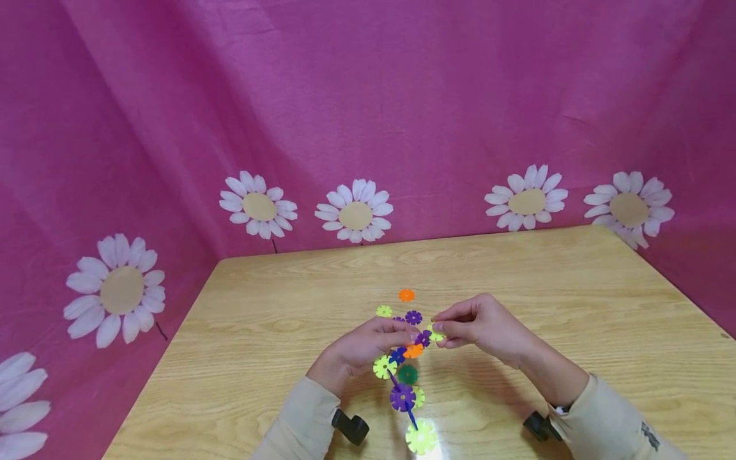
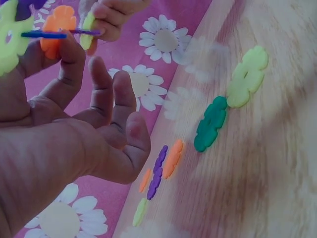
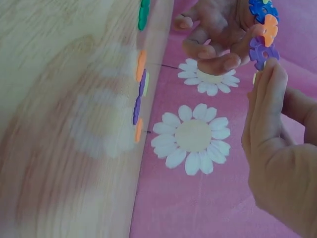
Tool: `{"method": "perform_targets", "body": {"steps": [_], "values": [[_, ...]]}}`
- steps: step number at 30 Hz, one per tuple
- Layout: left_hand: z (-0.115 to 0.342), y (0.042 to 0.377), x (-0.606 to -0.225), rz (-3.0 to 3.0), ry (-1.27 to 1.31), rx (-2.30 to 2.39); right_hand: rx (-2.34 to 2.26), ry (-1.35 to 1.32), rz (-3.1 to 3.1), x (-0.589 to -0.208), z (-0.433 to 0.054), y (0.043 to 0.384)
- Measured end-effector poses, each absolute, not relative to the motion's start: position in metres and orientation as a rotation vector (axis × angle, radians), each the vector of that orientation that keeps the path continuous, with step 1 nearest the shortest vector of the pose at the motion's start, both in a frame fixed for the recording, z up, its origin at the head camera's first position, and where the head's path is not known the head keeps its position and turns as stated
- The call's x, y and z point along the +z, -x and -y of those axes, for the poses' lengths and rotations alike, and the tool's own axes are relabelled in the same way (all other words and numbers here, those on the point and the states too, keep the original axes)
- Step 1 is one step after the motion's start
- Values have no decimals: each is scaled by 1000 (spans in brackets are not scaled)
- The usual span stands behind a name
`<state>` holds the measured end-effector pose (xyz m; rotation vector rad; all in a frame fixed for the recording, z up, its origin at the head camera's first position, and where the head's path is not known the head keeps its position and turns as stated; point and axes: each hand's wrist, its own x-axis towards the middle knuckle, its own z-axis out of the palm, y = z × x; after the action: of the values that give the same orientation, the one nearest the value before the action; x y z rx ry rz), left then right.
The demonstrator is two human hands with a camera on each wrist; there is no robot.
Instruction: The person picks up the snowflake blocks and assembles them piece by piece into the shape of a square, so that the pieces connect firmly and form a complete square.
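The left hand (image 1: 368, 343) grips a chain (image 1: 403, 397) by its orange disc (image 1: 413, 351) as the right (image 1: 489, 329) pinches a yellow disc (image 1: 437, 333) at its upper end, the chain slanting between them, nearer the left, toward the frame's bottom centre.

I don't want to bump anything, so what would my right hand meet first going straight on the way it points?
Most likely the purple disc just beyond the yellow-green disc that your right hand pinches, then your left hand, though depth is hard to judge.
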<state>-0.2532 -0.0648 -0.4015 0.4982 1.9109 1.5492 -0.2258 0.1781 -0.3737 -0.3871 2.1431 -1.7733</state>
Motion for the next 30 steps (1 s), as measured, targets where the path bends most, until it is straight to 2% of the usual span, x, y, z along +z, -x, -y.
{"method": "perform_targets", "body": {"steps": [24,30], "values": [[55,246,-401,-1796,-497,1595,-1872,208,-1986,-375,-179,230],[52,247,-403,-1731,-427,1643,-1892,211,-1880,-379,-179,230]]}}
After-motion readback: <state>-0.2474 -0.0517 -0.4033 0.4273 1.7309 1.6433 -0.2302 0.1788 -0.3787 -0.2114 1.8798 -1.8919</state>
